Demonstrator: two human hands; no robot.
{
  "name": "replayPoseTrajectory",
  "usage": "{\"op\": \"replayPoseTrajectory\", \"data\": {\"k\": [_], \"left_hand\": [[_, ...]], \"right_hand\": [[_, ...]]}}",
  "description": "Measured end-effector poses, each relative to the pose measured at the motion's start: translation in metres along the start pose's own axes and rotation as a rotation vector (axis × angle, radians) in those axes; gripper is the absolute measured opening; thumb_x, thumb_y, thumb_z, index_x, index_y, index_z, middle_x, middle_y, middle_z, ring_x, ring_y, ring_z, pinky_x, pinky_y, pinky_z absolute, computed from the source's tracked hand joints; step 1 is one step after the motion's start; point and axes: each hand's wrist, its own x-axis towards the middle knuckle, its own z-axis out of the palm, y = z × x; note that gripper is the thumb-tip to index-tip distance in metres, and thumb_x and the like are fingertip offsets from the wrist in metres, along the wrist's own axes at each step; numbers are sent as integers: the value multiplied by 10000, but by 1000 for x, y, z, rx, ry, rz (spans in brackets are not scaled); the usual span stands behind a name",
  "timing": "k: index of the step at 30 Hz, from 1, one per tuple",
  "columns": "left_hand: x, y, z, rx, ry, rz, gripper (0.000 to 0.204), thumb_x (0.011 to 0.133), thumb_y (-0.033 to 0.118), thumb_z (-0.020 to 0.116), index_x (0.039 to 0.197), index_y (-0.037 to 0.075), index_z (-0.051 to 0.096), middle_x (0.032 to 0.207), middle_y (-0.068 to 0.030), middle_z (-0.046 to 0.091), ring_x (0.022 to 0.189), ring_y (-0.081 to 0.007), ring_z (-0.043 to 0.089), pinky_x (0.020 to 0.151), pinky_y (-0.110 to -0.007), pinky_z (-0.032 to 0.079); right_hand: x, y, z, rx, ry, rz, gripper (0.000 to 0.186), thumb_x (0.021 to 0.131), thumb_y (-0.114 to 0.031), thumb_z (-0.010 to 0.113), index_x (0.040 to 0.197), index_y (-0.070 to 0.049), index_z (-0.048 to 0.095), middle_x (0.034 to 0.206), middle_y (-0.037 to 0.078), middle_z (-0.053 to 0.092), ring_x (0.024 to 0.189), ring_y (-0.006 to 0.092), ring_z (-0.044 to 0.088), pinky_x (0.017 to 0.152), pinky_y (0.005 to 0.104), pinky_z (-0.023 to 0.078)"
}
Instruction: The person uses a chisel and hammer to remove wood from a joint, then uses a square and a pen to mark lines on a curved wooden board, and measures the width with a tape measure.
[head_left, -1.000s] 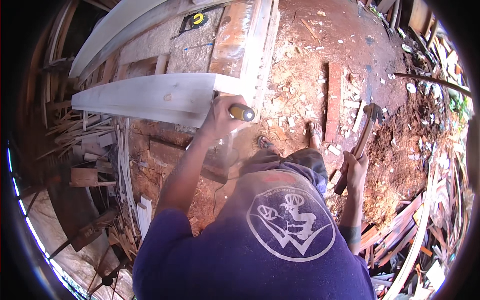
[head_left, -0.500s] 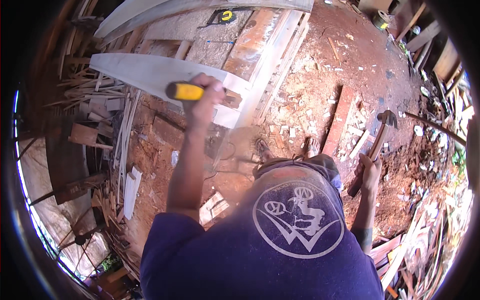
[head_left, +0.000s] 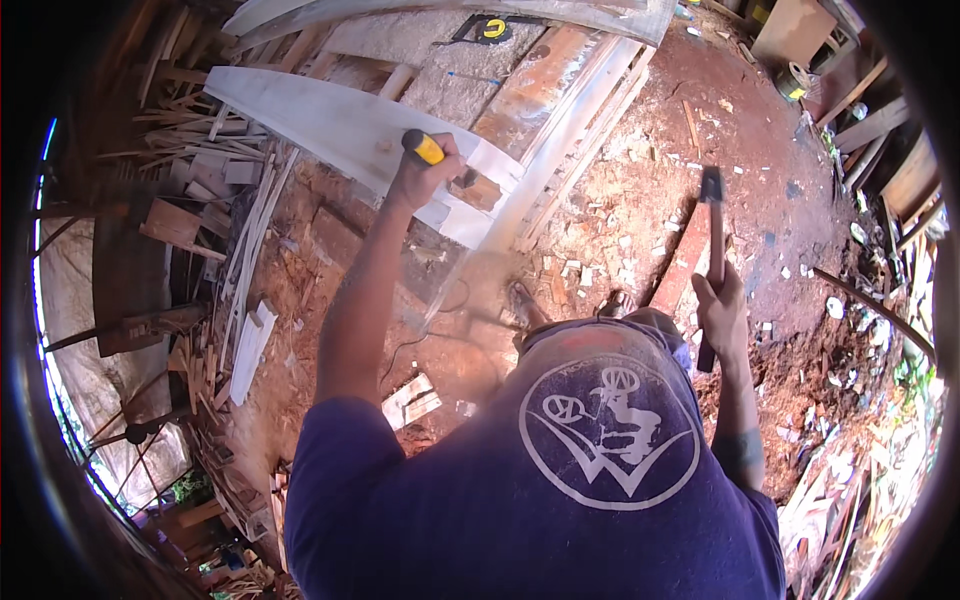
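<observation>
- A yellow-handled chisel is gripped, fingers wrapped round it, by the left hand (blade tip's hard to make out).
- A hammer is clasped by the right hand, its head beyond that grip.
- The pale board is seen under the left grip, its notch just right.
- Chiselling seems underway; next, the chisel should probably be steadied before being struck.

Hidden inside left grip, over white board: part of yellow-black handle. Inside right grip, right of board: middle of hammer. Cut by top edge, beyond board: pale plank. Below board, partly covered: feet.
</observation>
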Motion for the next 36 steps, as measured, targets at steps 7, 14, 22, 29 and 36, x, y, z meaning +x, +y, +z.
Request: {"op": "replayPoseTrajectory", "data": {"k": [7,14,22,29,36], "left_hand": [[11,-14,16,-57,170,54,273,836,111,724,652,67,528,578,32,503,548,-75,472,526,-283,380],[-1,-1,19,193,14,-32,250,849,57,689,656,78,530,627,27,527,590,-60,467,549,-267,366],[8,-1,21,222,103,374,184,831,69,699,689,38,586,642,2,592,615,-86,555,569,-281,439],[-10,-24,-2,-24,89,18,240,849,62,696,660,73,549,630,27,550,594,-68,489,559,-268,382],[-1,-9,25,61,125,190,105,805,37,716,756,51,625,682,9,586,632,-95,550,575,-281,436]], "right_hand": [[29,-143,4,-110,-67,-578,156,863,-78,633,961,24,567,677,196,625,581,274,644,603,413,508],[15,-274,-29,9,127,-768,264,835,-166,682,1040,-11,621,805,241,690,826,390,714,722,412,561],[34,-198,82,-508,-308,-730,235,873,-108,650,1044,-2,530,738,224,670,722,388,710,696,485,591],[27,-281,11,110,238,-1147,145,857,-84,653,841,10,543,658,192,628,629,282,703,613,412,545],[42,-183,99,-447,-268,-806,289,861,-78,623,1093,31,489,665,245,644,642,406,697,611,489,587]]}}
